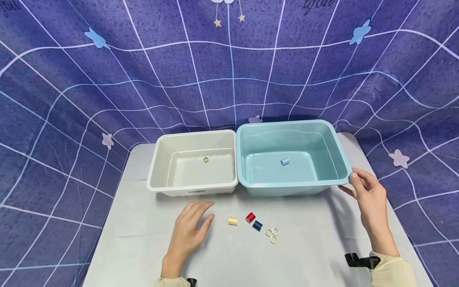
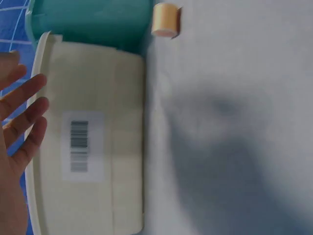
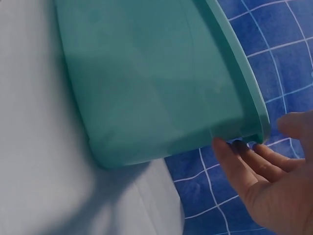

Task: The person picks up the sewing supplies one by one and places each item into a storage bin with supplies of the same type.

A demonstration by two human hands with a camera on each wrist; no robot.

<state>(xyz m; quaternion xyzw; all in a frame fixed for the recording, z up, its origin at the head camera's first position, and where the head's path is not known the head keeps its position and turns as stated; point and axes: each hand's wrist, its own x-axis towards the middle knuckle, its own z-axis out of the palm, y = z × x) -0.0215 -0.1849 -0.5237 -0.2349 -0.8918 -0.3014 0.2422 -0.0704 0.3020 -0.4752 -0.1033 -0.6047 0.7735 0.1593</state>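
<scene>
My right hand holds the near right corner of the light blue plastic bin, thumb at the rim and fingers under it; the right wrist view shows those fingers below the lip. Inside that bin lies a light blue thread spool. My left hand hovers empty before the white bin, fingers relaxed. One small ring lies in the white bin. On the table are a yellow thread spool, a red spool, a dark blue spool and three pale rings.
Both bins stand side by side on the pale cloth-covered table, their rims meeting. A purple-blue grid-patterned curtain rises behind them and along both sides. A barcode label is on the white bin's front wall.
</scene>
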